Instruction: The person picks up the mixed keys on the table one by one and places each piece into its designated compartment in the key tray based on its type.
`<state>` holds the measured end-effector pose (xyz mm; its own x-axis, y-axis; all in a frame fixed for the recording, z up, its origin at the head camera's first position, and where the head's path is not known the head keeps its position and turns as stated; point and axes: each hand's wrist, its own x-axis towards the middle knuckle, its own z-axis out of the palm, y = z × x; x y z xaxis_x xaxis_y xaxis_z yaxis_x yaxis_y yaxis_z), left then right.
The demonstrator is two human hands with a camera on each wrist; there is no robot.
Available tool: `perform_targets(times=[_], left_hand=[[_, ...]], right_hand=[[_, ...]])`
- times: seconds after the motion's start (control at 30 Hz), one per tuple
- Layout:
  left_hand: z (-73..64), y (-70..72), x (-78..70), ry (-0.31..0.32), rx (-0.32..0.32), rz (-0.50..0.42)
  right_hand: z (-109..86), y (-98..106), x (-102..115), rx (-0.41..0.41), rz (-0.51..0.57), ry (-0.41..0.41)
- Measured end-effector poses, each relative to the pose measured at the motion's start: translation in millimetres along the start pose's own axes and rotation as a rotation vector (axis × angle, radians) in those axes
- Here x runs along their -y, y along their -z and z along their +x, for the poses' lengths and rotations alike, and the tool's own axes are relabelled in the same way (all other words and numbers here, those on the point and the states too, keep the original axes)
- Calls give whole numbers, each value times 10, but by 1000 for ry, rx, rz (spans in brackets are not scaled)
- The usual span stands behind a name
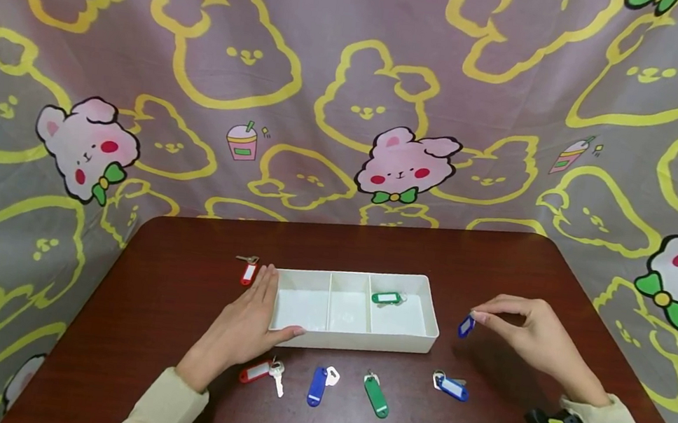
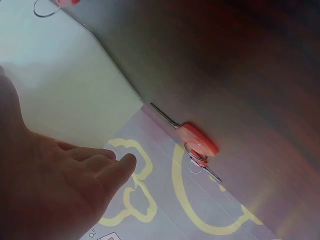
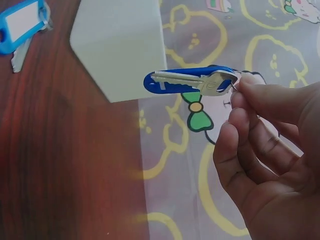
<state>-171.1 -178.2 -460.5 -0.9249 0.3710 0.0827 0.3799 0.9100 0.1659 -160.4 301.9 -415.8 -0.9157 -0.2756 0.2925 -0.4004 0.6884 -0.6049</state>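
Observation:
A white box (image 1: 348, 341) with three compartments stands on the table. My left hand (image 1: 246, 320) rests against its left end, fingers straight along the side and thumb over the front rim. To the right of the box, my right hand (image 1: 536, 334) pinches the ring of a blue key tag (image 1: 466, 325) between thumb and forefinger. In the right wrist view a silver key (image 3: 187, 81) hangs with this tag, above the table. Inside the right compartment lies a green key tag (image 1: 386, 298) with its key partly under it.
In front of the box lie a red key tag (image 1: 256, 371), a blue key tag (image 1: 317, 386), a green key tag (image 1: 376, 395) and another blue key tag (image 1: 453, 388). One more red key tag (image 1: 249, 272) is behind my left hand. A patterned curtain (image 1: 327, 97) hangs behind the table.

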Motion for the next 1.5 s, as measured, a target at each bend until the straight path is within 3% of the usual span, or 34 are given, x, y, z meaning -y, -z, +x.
perform_targets(times=[0.7, 1.5], left_hand=[[-1, 16, -6, 6, 1, 5], [-2, 12, -5, -3, -6, 20]], right_hand=[[230, 52, 350, -31, 110, 36], [551, -100, 623, 37, 209, 94]])
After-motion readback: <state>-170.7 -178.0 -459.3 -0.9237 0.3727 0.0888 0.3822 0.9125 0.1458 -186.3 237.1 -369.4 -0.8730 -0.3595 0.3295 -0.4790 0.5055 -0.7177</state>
